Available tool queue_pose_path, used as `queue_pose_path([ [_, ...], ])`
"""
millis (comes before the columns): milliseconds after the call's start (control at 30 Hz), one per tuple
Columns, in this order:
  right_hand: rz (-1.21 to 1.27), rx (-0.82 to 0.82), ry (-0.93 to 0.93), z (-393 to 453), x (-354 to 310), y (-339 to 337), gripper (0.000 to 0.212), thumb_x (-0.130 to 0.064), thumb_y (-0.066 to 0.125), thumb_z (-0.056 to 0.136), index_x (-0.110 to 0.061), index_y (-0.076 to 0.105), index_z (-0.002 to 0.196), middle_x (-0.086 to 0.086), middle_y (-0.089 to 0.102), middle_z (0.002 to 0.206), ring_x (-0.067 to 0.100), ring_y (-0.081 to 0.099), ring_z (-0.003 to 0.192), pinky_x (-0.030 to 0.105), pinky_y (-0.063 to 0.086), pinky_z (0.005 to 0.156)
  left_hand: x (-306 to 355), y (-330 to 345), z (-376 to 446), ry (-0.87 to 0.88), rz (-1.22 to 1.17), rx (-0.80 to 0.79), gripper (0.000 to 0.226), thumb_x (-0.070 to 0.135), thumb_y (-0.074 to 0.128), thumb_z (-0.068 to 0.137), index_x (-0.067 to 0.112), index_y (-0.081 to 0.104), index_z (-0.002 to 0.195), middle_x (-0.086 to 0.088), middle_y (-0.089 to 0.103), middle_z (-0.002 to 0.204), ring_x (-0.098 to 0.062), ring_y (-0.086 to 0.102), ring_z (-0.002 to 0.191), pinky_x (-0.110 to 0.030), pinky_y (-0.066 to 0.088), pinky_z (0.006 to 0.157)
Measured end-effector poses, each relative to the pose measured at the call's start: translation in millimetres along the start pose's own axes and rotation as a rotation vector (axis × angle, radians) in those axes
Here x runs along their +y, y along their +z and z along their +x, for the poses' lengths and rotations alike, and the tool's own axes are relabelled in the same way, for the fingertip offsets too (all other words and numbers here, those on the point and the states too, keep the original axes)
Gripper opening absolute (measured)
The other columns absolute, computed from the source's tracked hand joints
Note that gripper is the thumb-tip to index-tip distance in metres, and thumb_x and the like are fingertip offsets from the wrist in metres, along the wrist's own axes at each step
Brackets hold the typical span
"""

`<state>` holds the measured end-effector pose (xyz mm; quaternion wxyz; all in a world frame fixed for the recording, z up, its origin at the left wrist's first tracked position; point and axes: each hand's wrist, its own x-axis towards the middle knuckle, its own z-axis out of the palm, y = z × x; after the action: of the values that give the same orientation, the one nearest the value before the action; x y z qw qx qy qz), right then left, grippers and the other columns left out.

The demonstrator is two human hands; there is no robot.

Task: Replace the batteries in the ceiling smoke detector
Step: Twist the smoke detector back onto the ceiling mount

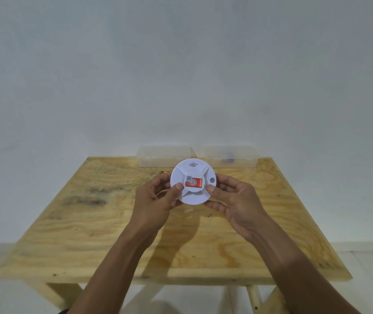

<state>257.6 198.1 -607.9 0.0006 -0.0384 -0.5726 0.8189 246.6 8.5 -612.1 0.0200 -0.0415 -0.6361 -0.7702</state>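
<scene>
Plain white wall behind, and your plywood tabletop (113,223) carries two clear plastic boxes (165,156) at its far edge. You hold the smoke detector (193,181) in the air above it, its face toward you, left hand (156,200) and right hand (237,200) pinching the rim, thumbs on the front, fingers (220,180) curled behind. Twist too hard with that light rim grip and it could slip and drop onto the wood, possibly cracking the housing.
</scene>
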Motion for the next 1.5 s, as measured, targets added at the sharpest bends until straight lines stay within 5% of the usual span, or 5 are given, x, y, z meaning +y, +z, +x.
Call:
queue_pose_path([
  [800, -0.041, -0.07, -0.078, -13, -30, 16, 0.038, 0.0, 0.073, 0.083, -0.007, 0.066, 0.12, 0.012, 0.076, 0.099, 0.026, 0.075, 0.093, 0.034, 0.058, 0.071, 34, -5, -14, 0.069, 0.023, 0.001, 0.024, 0.008, 0.071, 0.092, 0.013, 0.071, 0.115, -0.013, 0.077, 0.108, -0.031, 0.075, 0.103, -0.04, 0.063, 0.084],
  [1100, -0.101, -0.016, -0.109, 55, -33, 25, 0.039, 0.001, 0.072, 0.084, -0.009, 0.065, 0.122, 0.016, 0.075, 0.105, 0.031, 0.074, 0.096, 0.042, 0.061, 0.079, 27, -10, 57, 0.079, 0.045, 0.014, 0.025, 0.008, 0.072, 0.09, 0.012, 0.072, 0.115, -0.003, 0.078, 0.094, -0.017, 0.076, 0.081, -0.032, 0.062, 0.075],
  [1367, -0.158, 0.003, -0.085, 104, -77, 37, 0.04, 0.0, 0.073, 0.084, -0.01, 0.066, 0.123, 0.017, 0.074, 0.107, 0.032, 0.074, 0.097, 0.05, 0.059, 0.085, 63, 3, 110, -0.025, 0.106, 0.045, 0.033, 0.027, 0.079, 0.082, 0.022, 0.073, 0.114, 0.001, 0.079, 0.096, -0.021, 0.078, 0.084, -0.053, 0.059, 0.081],
  [1500, -0.17, 0.004, -0.055, 108, -118, 47, 0.039, 0.0, 0.072, 0.086, -0.011, 0.066, 0.122, 0.017, 0.075, 0.105, 0.031, 0.074, 0.098, 0.049, 0.059, 0.086, 104, 13, 120, -0.047, 0.101, 0.05, 0.028, 0.019, 0.078, 0.088, 0.018, 0.073, 0.116, 0.001, 0.078, 0.094, -0.025, 0.078, 0.091, -0.054, 0.062, 0.081],
])
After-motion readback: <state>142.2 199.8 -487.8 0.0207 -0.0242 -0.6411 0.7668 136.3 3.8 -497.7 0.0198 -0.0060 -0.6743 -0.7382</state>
